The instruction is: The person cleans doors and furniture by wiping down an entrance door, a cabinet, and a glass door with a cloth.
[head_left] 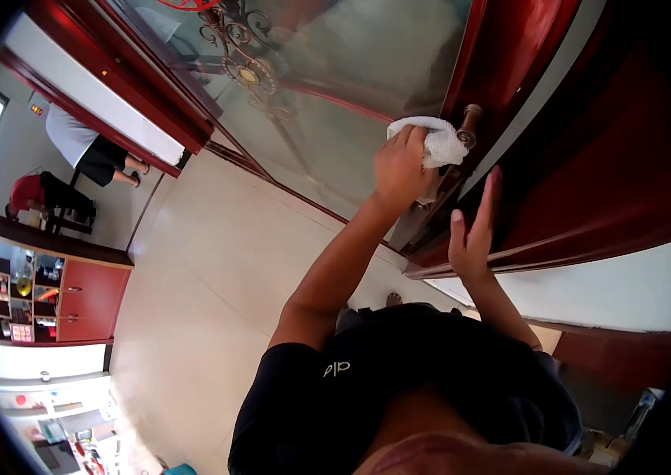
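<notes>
My left hand (400, 168) is closed around a white cloth (445, 146). The cloth lies against the red frame of a glass door (351, 150), beside a bronze-coloured door handle (471, 120). Lower to the right, my right hand (474, 241) has its fingers stretched out and its thumb apart, with nothing in it. It is close to a dark red door panel (589, 170); whether it touches the panel I cannot tell.
Scrolled metalwork (248, 73) decorates the glass. Pale floor (185, 261) stretches to the left. Beyond a doorway are a standing person (86, 138) and a bent-over person in red (31, 194). A shelf cabinet (90, 297) stands at the left.
</notes>
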Demonstrator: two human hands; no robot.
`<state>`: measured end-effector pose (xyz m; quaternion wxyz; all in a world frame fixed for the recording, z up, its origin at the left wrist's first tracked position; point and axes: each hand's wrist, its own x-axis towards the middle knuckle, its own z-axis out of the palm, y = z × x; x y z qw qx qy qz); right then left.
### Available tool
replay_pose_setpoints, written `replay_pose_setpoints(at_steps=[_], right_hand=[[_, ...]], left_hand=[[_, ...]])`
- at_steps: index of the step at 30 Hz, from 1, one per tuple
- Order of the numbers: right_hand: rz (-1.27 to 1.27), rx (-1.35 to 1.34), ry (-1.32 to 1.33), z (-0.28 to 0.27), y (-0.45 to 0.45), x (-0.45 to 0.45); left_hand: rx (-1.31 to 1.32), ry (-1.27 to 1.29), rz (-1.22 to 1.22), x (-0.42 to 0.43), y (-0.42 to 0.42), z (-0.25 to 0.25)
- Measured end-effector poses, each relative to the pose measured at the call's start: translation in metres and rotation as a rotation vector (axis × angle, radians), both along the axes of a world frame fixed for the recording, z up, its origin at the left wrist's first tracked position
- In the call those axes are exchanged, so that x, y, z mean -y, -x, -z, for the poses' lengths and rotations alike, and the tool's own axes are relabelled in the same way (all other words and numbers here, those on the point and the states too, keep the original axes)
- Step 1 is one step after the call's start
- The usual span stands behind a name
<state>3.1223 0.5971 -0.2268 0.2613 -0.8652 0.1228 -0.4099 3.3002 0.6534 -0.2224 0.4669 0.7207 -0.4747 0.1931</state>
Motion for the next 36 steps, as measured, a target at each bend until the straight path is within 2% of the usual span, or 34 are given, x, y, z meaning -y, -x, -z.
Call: replay_pose_setpoints(at_steps=[10, 15, 19, 22, 27, 30, 33, 36], right_hand=[[0.188, -0.010, -0.114, 0.015, -0.025, -0.004], [0.177, 0.067, -0.201, 0.019, -0.048, -0.006], [0.224, 0.098, -0.247, 0.022, -0.064, 0.000], [0.305, 0.105, -0.084, 0.030, -0.079, -0.004], [0.292, 0.070, -0.067, 0.024, -0.077, -0.005], [0.238, 0.058, -0.031, 0.026, -0.072, -0.002], [0.117, 0.102, -0.169, 0.024, -0.071, -0.002], [0.149, 0.094, -0.091, 0.021, -0.072, 0.001]], left_hand=[[-0.045, -0.041, -0.023, -0.018, -0.057, 0.016], [-0.142, -0.095, -0.038, -0.043, -0.090, 0.013], [-0.213, 0.010, -0.014, -0.052, -0.117, 0.024], [-0.177, -0.004, -0.046, -0.064, -0.128, 0.010], [-0.064, 0.052, -0.114, -0.069, -0.151, 0.022], [-0.124, 0.039, -0.142, -0.072, -0.153, 0.018], [-0.138, 0.027, -0.145, -0.075, -0.155, 0.013], [-0.146, 0.013, -0.144, -0.078, -0.153, 0.005]])
